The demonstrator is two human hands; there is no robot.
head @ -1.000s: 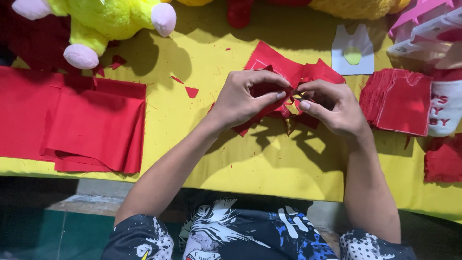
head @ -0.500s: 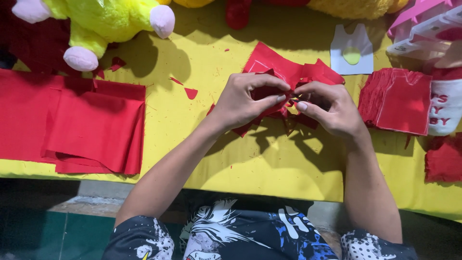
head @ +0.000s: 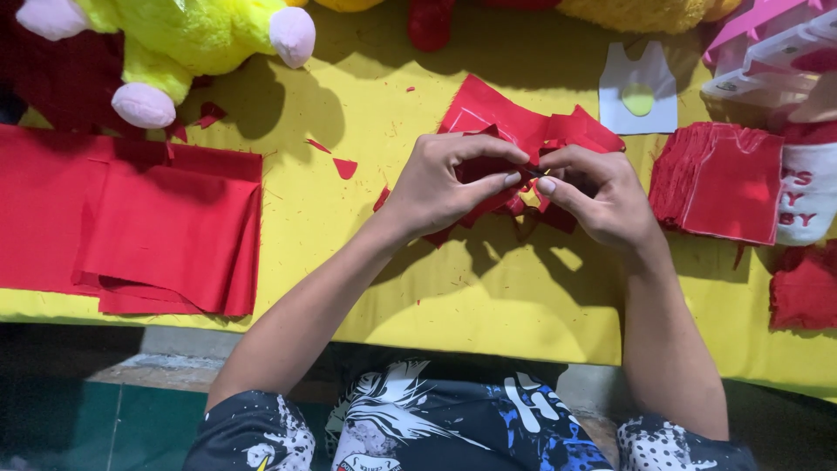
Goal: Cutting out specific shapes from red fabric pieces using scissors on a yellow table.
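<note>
My left hand (head: 449, 183) and my right hand (head: 597, 196) meet over the middle of the yellow table cover (head: 436, 288). Both pinch the same small red cloth pieces (head: 523, 131), fingertips almost touching at the centre. The cloth is bunched and layered under my fingers, with flat corners sticking out behind them. What lies between my fingertips is too small to tell.
A folded sheet of red fabric (head: 131, 227) lies at the left. A stack of cut red cloth squares (head: 719, 179) sits at the right, with a white paper pattern (head: 638, 87) behind it. A yellow and pink plush toy (head: 192, 44) lies at the back left. Red scraps (head: 344, 166) dot the cover.
Both hands stay pinched on the red cloth. The fingers have shifted slightly while working the cloth; nothing else has moved.
</note>
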